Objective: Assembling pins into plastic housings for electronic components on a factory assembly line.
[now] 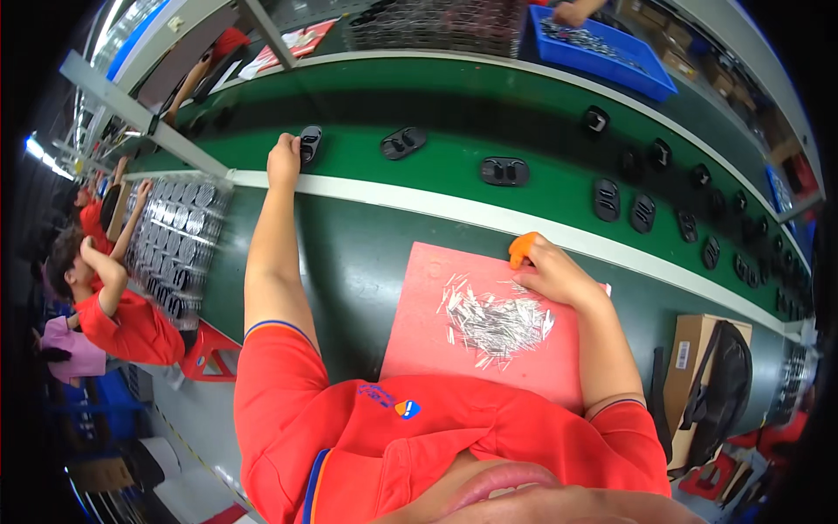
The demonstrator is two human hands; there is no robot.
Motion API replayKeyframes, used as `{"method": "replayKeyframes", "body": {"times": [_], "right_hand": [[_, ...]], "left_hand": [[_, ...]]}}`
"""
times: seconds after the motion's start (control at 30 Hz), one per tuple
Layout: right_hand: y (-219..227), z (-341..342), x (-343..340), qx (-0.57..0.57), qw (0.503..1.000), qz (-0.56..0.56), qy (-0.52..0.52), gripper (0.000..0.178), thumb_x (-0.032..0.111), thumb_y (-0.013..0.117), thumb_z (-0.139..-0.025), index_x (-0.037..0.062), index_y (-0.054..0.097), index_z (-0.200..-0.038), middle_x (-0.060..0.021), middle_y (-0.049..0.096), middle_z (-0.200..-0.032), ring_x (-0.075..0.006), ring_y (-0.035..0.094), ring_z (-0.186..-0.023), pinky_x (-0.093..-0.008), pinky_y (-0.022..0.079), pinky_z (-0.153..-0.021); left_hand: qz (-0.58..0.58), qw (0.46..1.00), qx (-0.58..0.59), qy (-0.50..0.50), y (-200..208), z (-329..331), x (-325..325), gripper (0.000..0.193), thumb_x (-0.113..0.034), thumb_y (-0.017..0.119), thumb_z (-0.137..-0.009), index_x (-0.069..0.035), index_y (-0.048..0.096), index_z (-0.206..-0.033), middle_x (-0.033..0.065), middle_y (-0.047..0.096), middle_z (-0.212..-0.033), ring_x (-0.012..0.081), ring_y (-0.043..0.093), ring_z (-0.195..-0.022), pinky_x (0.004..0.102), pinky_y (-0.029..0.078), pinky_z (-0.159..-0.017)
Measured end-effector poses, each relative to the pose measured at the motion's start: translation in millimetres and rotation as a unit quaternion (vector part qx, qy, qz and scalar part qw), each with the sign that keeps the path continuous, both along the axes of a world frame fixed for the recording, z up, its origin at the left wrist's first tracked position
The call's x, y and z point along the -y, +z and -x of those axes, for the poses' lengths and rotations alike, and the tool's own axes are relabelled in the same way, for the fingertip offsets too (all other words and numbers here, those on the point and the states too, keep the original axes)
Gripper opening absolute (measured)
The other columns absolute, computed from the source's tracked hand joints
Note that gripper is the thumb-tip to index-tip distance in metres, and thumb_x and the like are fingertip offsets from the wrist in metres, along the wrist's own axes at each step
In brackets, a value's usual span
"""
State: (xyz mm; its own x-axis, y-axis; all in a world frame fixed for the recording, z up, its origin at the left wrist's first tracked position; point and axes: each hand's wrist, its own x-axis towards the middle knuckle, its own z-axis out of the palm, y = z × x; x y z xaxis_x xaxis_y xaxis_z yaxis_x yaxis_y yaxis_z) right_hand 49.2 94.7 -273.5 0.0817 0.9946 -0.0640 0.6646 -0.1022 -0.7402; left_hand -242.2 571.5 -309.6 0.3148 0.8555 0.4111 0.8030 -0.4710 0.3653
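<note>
My left hand [284, 161] reaches over the white rail to the green conveyor belt [349, 105]. Its fingers are closed on the left edge of a black oval plastic part [311, 145] with two openings. My right hand [559, 272] is curled at the upper right of a pink foam mat [406, 323], an orange cover [522, 248] on a finger. Whatever its fingertips may hold is too small or hidden to make out. Below it, a loose pile of thin silvery pins [497, 327] lies on the mat. Another black oval part [403, 142] sits on the belt to the right.
Several more black parts [607, 199] lie along the belt's right side. Across it, another person's hand [572, 12] is at a blue tray [602, 57] of small pieces. A cardboard box [690, 358] and black bag [724, 375] stand at right. Co-workers sit at left near stacked trays [179, 236].
</note>
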Motion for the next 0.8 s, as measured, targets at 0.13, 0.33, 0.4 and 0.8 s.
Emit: {"method": "replayKeyframes", "body": {"times": [0.13, 0.33, 0.4, 0.8], "right_hand": [[-1.0, -7.1, -6.0, -0.019, 0.998, 0.024, 0.052, 0.017, 0.007, 0.070, -0.078, 0.0020, 0.059, -0.090, -0.0134, 0.059, -0.106, -0.0268, 0.059, -0.094, -0.0344, 0.047, -0.086], [-15.5, -4.6, -13.8, -0.345, 0.924, 0.029, -0.164, 0.021, 0.006, 0.063, -0.087, 0.0029, 0.053, -0.105, -0.0118, 0.066, -0.097, -0.0121, 0.060, -0.076, -0.0246, 0.049, -0.074], [-31.6, -4.3, -18.2, -0.398, 0.888, -0.074, -0.217, 0.021, 0.008, 0.062, -0.089, 0.0035, 0.052, -0.106, -0.0094, 0.066, -0.094, -0.0100, 0.059, -0.074, -0.0229, 0.046, -0.068], [-25.8, 16.0, -32.1, -0.351, 0.845, -0.260, -0.307, 0.025, 0.013, 0.064, -0.091, 0.0025, 0.062, -0.113, -0.0054, 0.066, -0.105, -0.0095, 0.059, -0.089, -0.0221, 0.045, -0.084]], "left_hand": [[0.223, 0.886, 0.375, -0.155, -3.3, -50.2, 56.0, 0.022, -0.025, 0.054, -0.098, -0.005, 0.062, -0.101, 0.0057, 0.066, -0.077, 0.0117, 0.061, -0.068, 0.0268, 0.048, -0.058], [0.515, 0.662, 0.450, -0.308, 11.4, -143.6, 255.2, 0.025, -0.024, 0.052, -0.099, -0.004, 0.060, -0.112, 0.0071, 0.065, -0.081, 0.0133, 0.059, -0.067, 0.0263, 0.048, -0.064], [0.506, 0.694, 0.373, -0.352, 1.8, -156.4, 286.8, 0.025, -0.018, 0.061, -0.094, -0.003, 0.064, -0.114, 0.0087, 0.069, -0.089, 0.0132, 0.064, -0.078, 0.0285, 0.052, -0.070], [0.203, 0.844, 0.177, -0.464, 9.7, -146.2, 306.1, 0.019, -0.011, 0.067, -0.088, -0.003, 0.070, -0.105, 0.0081, 0.072, -0.093, 0.0139, 0.068, -0.082, 0.0252, 0.053, -0.072]]}}
